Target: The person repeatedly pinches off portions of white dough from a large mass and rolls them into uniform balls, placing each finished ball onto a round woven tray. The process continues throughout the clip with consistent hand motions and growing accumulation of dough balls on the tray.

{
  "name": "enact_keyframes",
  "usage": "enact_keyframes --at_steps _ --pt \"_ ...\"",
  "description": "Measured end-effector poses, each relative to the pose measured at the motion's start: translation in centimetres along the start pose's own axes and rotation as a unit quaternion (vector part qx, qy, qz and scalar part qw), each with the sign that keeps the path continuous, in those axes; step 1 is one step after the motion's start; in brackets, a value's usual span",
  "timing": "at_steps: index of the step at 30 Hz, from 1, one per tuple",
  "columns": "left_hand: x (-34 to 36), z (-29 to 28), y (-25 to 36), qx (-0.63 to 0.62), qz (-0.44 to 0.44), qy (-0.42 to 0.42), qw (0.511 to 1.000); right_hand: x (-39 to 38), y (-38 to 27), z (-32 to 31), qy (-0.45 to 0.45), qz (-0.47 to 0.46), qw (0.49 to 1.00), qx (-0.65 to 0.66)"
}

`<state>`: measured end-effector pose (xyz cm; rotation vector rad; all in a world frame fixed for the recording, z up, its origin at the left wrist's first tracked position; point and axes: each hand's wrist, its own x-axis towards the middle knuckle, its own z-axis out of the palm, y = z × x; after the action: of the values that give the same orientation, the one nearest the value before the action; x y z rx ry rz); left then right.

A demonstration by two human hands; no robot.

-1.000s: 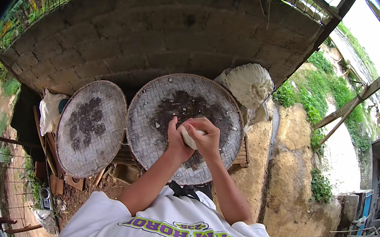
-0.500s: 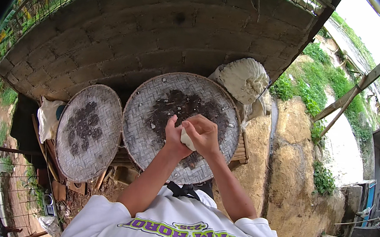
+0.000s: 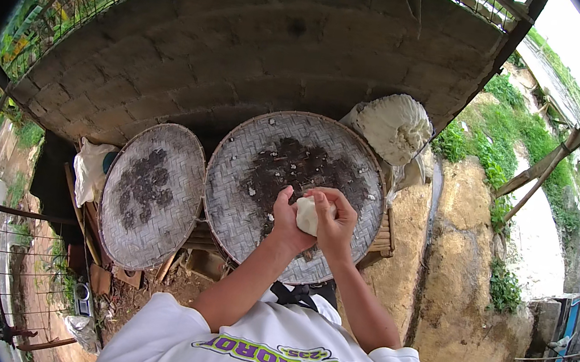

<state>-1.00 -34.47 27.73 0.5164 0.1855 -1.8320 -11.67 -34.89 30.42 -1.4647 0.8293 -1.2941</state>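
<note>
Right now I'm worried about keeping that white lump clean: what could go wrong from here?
Cupped between the left grip and right grip above the large woven tray, the white lump might slip and drop. It could then land on its dark patch and pick up the small white crumbs scattered there.

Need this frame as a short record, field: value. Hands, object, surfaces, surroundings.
left hand: thumb up, palm against the white lump
right hand: fingers curled around the lump's other side
object: white lump, between both hands, above the large woven tray
large tray: round, dark patch in the middle, scattered white bits
small tray: left of the large one, also dark-patched
upper right of large tray: bulky whitish bundle
behind: block wall
</note>
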Motion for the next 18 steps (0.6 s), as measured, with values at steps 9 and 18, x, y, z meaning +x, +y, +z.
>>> enact_keyframes --at_steps 9,18 --pt "-1.4 0.7 1.7 0.011 -0.031 -0.032 0.999 -0.8 0.7 -0.5 -0.053 -0.050 0.996 -0.047" --pt "-1.4 -0.1 1.2 0.008 -0.067 -0.045 0.997 0.1 -0.9 -1.0 -0.076 -0.042 0.994 -0.070"
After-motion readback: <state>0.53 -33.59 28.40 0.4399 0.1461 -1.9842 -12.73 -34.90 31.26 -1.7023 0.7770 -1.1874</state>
